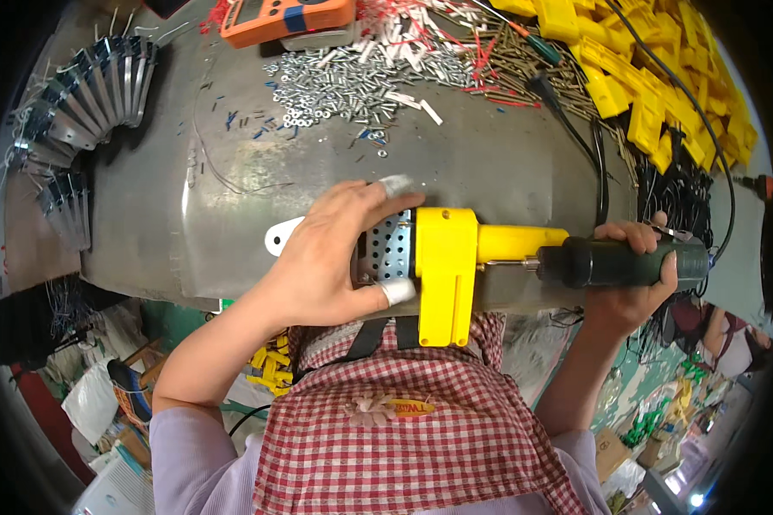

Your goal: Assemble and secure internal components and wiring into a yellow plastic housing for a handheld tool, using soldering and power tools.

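Covering the grey metal workbench (489, 163) (cluttered): screws (352, 86), yellow housings (653, 94).

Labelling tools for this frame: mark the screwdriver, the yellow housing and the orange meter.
screwdriver (623, 262): head view, on its dark green grip.
yellow housing (445, 266): head view, middle of its flat face.
orange meter (270, 19): head view, on its orange case.

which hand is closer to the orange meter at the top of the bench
Left. The left hand grips the perforated metal part below the orange meter; the right hand holds the dark green screwdriver far off to the right.
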Action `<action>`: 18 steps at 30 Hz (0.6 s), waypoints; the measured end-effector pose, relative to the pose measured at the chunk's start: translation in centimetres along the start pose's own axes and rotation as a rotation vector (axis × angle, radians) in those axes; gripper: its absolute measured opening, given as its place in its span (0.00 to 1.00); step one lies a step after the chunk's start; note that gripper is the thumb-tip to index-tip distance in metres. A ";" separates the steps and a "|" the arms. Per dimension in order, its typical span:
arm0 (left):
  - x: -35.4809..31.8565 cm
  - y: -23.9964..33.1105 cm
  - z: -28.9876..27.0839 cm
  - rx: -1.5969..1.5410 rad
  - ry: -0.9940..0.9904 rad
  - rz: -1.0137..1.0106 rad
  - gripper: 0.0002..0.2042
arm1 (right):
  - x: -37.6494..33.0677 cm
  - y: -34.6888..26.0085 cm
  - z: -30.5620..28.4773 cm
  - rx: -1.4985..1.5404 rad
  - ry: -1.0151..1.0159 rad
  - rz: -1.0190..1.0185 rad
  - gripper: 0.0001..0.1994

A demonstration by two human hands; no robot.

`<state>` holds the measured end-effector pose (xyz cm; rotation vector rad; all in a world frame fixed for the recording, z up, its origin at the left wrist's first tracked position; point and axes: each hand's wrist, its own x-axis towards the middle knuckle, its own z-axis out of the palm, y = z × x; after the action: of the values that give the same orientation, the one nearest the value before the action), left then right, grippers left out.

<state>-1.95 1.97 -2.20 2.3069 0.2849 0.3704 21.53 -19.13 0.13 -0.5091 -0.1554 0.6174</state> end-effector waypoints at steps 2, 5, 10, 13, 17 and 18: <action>0.0 -0.3 0.8 0.112 0.050 0.068 0.40 | -0.6 0.3 0.1 -0.075 0.036 -0.032 0.21; 0.0 -0.3 1.1 0.057 0.083 0.050 0.39 | -0.8 0.7 0.0 -0.035 0.006 -0.028 0.22; -0.3 -0.4 0.9 0.137 0.013 0.043 0.44 | -1.2 1.8 -0.2 0.075 -0.023 -0.039 0.22; -0.2 0.3 0.9 0.124 0.018 0.014 0.42 | -1.7 2.0 -0.4 0.126 -0.066 -0.038 0.22; 1.8 0.6 -1.1 -0.081 0.005 0.004 0.27 | -1.9 1.7 -0.3 0.016 -0.012 -0.068 0.24; 2.4 0.0 -1.9 -0.235 -0.029 -0.162 0.23 | -1.9 1.7 -0.5 0.003 -0.025 -0.065 0.25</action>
<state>-0.34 3.98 -0.50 2.0418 0.3898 0.2725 19.27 -19.27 -1.09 -0.4913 -0.1939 0.5609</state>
